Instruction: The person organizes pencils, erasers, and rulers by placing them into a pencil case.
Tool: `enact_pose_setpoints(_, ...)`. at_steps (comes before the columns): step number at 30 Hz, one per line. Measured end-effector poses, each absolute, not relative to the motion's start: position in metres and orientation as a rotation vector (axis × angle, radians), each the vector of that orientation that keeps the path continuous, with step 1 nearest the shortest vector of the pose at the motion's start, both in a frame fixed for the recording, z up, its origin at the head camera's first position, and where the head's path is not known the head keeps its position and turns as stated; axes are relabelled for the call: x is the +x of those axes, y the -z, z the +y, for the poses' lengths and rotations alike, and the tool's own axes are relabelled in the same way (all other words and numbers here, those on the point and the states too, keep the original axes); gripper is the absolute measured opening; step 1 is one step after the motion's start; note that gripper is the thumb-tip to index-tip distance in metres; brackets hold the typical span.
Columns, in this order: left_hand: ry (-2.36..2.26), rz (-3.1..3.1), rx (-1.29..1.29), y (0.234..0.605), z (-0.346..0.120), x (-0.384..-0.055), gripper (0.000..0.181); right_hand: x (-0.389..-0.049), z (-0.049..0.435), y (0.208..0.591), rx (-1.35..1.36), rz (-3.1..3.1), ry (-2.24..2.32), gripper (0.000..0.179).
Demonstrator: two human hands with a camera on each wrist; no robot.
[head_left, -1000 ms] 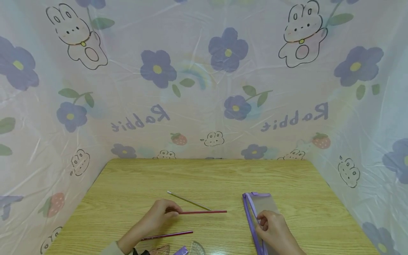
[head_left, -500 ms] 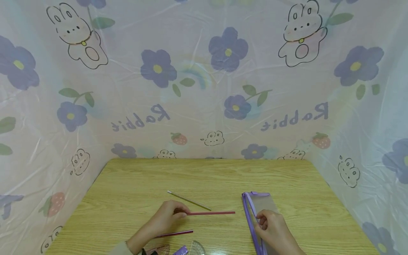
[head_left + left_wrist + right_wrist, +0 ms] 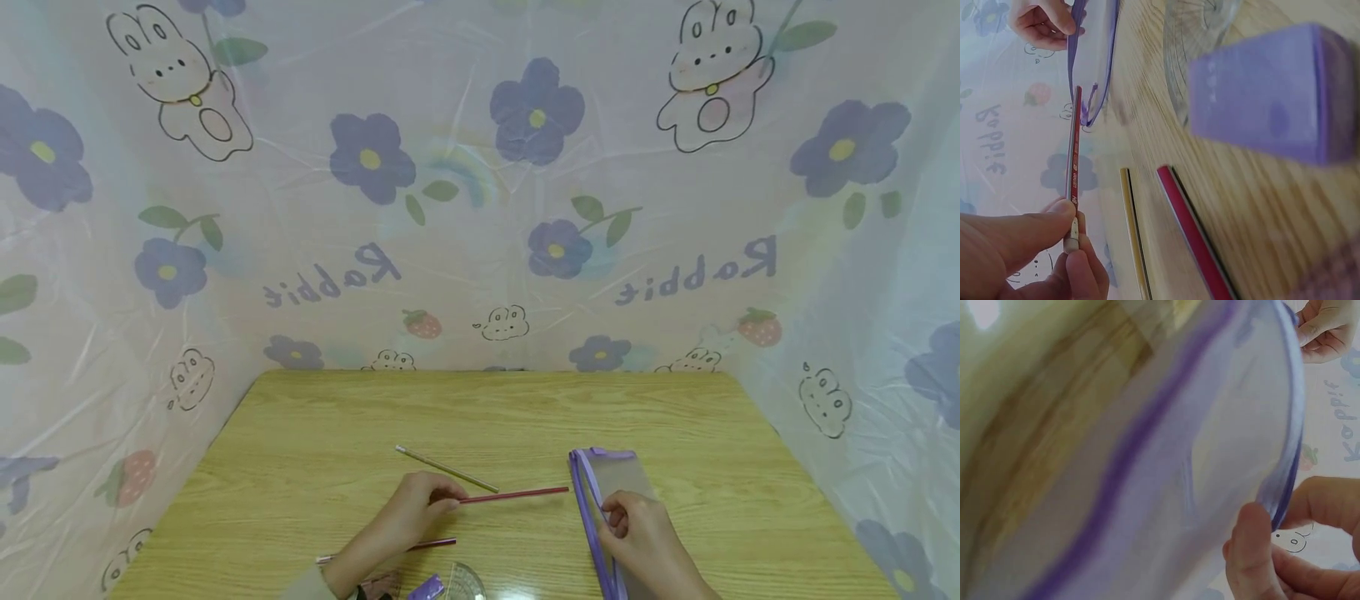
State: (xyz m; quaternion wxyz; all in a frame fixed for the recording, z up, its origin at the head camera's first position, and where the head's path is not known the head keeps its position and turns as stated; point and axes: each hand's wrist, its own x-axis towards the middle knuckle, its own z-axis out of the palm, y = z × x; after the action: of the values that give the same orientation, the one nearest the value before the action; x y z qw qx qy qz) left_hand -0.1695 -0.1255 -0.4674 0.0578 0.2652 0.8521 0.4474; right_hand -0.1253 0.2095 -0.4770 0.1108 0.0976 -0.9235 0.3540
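Observation:
My left hand (image 3: 420,510) pinches a red pencil (image 3: 517,495) near its white end, between thumb and fingers. The pencil points right, its far tip close to the opening of a see-through pouch (image 3: 618,471) with purple zip edges. At that pouch, my right hand (image 3: 637,529) pinches one edge, and the right wrist view shows the two purple edges (image 3: 1135,431) spread apart. Whether anything lies inside is hard to tell. In the left wrist view the held pencil (image 3: 1075,144) is raised off the table.
A gold pencil (image 3: 450,469) lies behind my left hand. Under the left forearm lies a second red pencil (image 3: 438,544), partly covered. At the front edge are a purple block (image 3: 427,588) and a clear protractor (image 3: 465,582). A printed curtain (image 3: 480,250) surrounds the wooden table (image 3: 360,408).
My left hand has moved right with the red pencil, bringing its tip near the pouch and tilting it slightly up. The right hand has stayed at the pouch edge.

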Motion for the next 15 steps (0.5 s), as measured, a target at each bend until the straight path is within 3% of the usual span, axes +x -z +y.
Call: enact_pose_setpoints(15, -1.477, 2.472, 0.747, 0.471, -0.110, -0.166, 0.012, -0.125, 0.207, 0.476, 0.285, -2.693, -1.051, 0.019)
